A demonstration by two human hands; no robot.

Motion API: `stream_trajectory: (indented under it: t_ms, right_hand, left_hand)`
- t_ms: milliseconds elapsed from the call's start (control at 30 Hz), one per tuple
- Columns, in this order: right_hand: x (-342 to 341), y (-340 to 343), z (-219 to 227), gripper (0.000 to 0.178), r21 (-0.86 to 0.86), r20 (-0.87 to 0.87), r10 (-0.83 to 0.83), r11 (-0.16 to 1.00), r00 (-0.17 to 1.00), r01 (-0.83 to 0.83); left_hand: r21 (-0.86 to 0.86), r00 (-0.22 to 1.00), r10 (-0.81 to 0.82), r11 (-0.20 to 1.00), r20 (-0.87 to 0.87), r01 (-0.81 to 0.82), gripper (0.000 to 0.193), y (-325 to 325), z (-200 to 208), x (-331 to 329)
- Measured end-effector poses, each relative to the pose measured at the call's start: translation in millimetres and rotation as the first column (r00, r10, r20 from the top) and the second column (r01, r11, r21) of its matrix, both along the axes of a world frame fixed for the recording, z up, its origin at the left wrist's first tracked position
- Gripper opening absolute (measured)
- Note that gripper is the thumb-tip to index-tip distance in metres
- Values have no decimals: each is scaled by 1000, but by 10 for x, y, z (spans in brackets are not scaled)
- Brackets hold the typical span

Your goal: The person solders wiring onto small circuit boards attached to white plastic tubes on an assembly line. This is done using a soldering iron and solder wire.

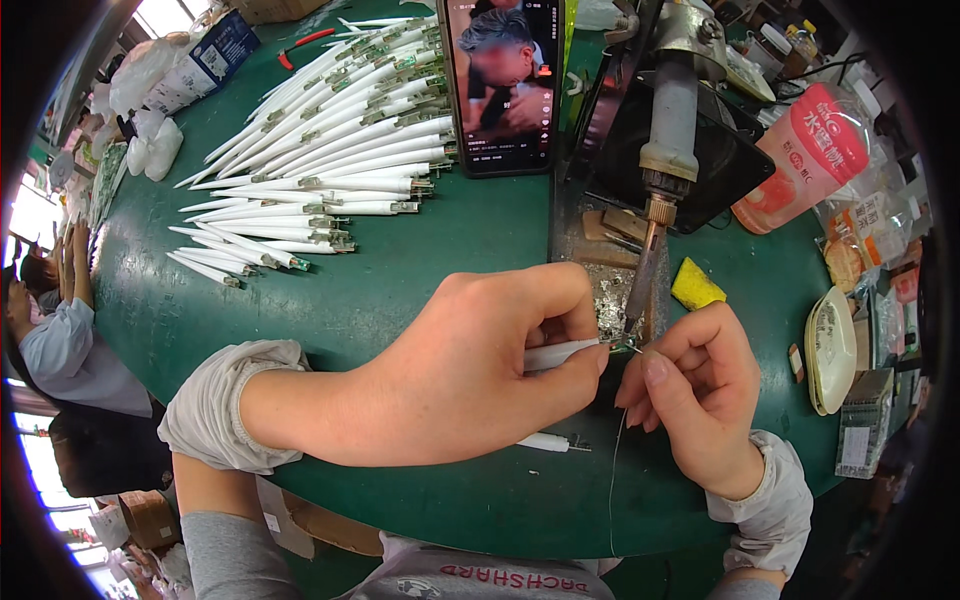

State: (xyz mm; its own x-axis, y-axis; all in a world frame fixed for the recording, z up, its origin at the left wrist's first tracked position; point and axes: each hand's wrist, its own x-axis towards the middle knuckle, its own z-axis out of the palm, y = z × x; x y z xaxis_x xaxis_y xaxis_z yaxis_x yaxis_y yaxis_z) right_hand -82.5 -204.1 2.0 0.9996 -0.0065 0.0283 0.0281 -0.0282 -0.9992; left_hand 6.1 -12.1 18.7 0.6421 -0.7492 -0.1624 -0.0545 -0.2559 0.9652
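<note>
In my left hand (470, 375) is a white pen-shaped stick (560, 354), pinched between thumb and fingers, its small green circuit-board end pointing right. That end sits just under the tip of a soldering iron (668, 130), fixed point-down in a stand; whether they touch I cannot tell. My right hand (700, 395) pinches a thin solder wire (614, 480) close to the tip, and the wire's tail hangs down past the table edge. Another white stick (543, 441) lies below my left hand, partly hidden by it. Many similar sticks (350, 130) lie fanned out at the far left.
A phone (505, 90) stands upright beyond my hands. A yellow sponge (697, 285) lies right of the iron, near a pink-labelled bottle (805, 155) and pale dishes (832, 350). Red-handled pliers (305, 45) lie far left; a person (75, 340) sits at the left.
</note>
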Motion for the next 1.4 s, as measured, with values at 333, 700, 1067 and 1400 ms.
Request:
stream_trajectory:
  t_ms: [333,700,1067,1400]
  right_hand:
    - [10,3,-31,13,6,49,10,1000,999,-11]
    - [12,-24,-58,12,8,51,28,1000,998,-28]
    - [35,-15,-87,13,8,78,49,999,996,-50]
    - [40,-6,-105,14,15,92,47,999,995,-48]
  left_hand:
    - [-37,1000,7,999,-11,-7,9,12,8,1]
    - [17,998,15,1000,-67,-14,8,12,0,43]
    - [-33,990,2,999,-142,-7,9,2,-11,73]
    - [-111,980,-6,994,-198,-17,9,-1,-20,87]
